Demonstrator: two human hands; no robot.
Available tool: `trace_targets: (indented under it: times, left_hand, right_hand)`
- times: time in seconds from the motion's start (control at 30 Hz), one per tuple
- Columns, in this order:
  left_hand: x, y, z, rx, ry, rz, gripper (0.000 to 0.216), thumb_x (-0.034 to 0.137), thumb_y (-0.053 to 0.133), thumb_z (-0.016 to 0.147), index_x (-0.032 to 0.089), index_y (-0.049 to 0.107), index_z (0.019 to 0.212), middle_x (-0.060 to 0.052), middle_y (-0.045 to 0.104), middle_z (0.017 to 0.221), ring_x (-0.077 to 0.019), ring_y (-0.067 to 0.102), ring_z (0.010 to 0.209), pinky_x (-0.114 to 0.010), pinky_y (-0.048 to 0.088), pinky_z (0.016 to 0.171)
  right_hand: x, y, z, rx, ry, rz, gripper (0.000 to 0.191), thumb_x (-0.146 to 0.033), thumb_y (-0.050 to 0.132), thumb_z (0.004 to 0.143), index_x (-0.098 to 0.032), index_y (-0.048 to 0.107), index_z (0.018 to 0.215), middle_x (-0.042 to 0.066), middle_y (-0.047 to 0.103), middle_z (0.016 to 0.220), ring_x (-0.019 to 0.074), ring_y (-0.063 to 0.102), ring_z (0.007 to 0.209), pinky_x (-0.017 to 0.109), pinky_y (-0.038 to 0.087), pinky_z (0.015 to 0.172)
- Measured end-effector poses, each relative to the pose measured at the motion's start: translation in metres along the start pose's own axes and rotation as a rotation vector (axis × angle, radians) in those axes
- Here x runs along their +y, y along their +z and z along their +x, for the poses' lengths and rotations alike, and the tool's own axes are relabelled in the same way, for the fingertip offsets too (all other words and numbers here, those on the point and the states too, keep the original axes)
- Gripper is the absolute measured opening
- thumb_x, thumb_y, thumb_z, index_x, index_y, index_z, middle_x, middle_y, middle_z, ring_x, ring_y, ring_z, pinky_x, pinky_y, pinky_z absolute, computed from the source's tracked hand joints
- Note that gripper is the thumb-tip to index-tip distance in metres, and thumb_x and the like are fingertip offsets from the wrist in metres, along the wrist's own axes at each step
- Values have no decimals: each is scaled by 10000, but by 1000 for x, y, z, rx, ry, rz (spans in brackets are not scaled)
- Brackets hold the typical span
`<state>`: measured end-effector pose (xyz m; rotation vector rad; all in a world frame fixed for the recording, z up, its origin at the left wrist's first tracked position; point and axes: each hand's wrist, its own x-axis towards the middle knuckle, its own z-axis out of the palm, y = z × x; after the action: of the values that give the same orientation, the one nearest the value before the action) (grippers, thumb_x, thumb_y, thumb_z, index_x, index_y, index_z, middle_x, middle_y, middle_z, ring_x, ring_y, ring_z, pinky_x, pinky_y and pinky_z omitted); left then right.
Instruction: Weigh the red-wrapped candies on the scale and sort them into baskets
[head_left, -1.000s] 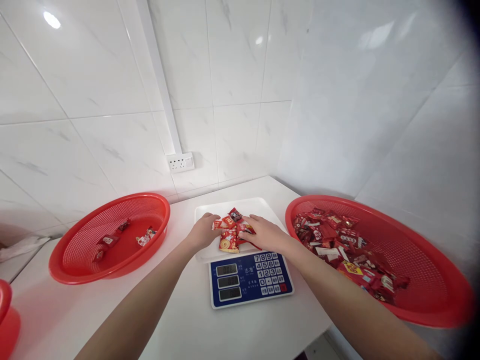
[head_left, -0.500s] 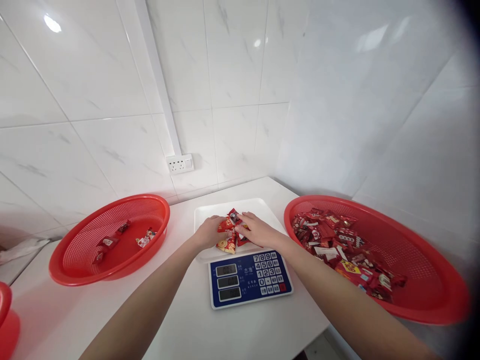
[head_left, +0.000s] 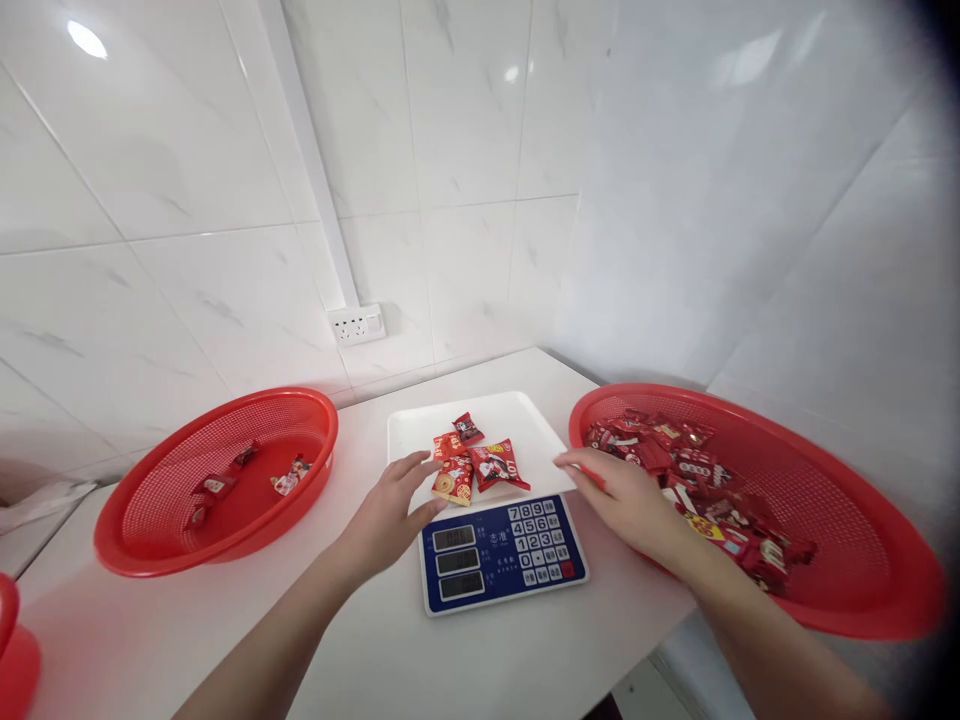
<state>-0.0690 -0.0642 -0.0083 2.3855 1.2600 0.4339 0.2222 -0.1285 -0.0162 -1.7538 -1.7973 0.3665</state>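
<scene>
Several red snack packets (head_left: pixel 496 467) lie on the white tray (head_left: pixel 420 412) of a digital scale (head_left: pixel 504 555). A small dark red packet (head_left: pixel 467 428) is at the back of the group, and one with a round biscuit picture (head_left: pixel 453 482) is at the front. My left hand (head_left: pixel 394 505) is over the tray's front left corner, fingers apart, close to the biscuit-picture packet and holding nothing. At the tray's right side hovers my right hand (head_left: pixel 619 500), open and without a packet, between the scale and the right basket.
On the right, a red basket (head_left: pixel 862 610) holds many red packets (head_left: pixel 697 480). A second red basket (head_left: pixel 217 555) at the left has a few packets. Part of another red container (head_left: pixel 15 650) shows at the left edge. A wall socket (head_left: pixel 358 324) is behind the white table (head_left: pixel 360 650).
Both hands have let go of the packets and drawn apart, the left toward the left front, the right to the right. The packets now lie uncovered on the tray.
</scene>
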Motion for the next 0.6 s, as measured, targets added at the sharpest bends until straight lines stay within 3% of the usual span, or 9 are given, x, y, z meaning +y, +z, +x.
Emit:
trace_targets:
  times: [0.13,0.23,0.33,0.47,0.53,0.6]
  left_hand:
    - [5,10,-43,33,-33,-72,377,439,450,865,351,533,1222,-5,465,1388,-224,447,1258,-366,466,955]
    - [1,23,-65,71,-70,-117,366,471,457,847,354,572,1174,-5,523,1337,-217,508,1209,-313,543,834]
    - [-6,38,-74,103,-52,-134,354,466,485,830,355,592,1149,13,579,1279,-205,541,1177,-288,546,834]
    - [-5,55,-74,97,-8,-165,343,456,524,805,362,615,1123,33,619,1226,-207,580,1129,-261,562,788]
    - [1,61,-73,121,-26,-216,349,485,531,791,362,626,1104,30,625,1215,-215,577,1133,-240,579,709]
    - [7,66,-74,158,-68,-276,359,519,518,788,366,627,1093,33,625,1212,-217,568,1144,-233,581,669]
  right_hand:
    - [39,-40,-42,45,256,-71,272,-402,354,859,-279,596,883,27,697,946,233,644,877,368,501,761]
    - [74,-60,-61,-95,322,-146,286,-434,384,840,-273,620,838,32,693,946,246,639,867,372,501,734]
    - [101,-71,-68,-289,316,-191,338,-470,509,765,-259,670,975,74,671,1044,288,624,945,407,487,805]
    - [110,-69,-63,-380,356,-246,592,-380,656,653,-264,584,1229,98,482,1358,355,424,1246,473,373,988]
    - [107,-64,-57,-418,405,-308,679,-324,676,632,-298,523,1293,96,407,1419,379,384,1269,513,370,972]
    - [107,-62,-50,-441,411,-395,683,-285,650,659,-308,487,1321,125,446,1381,388,468,1193,522,414,903]
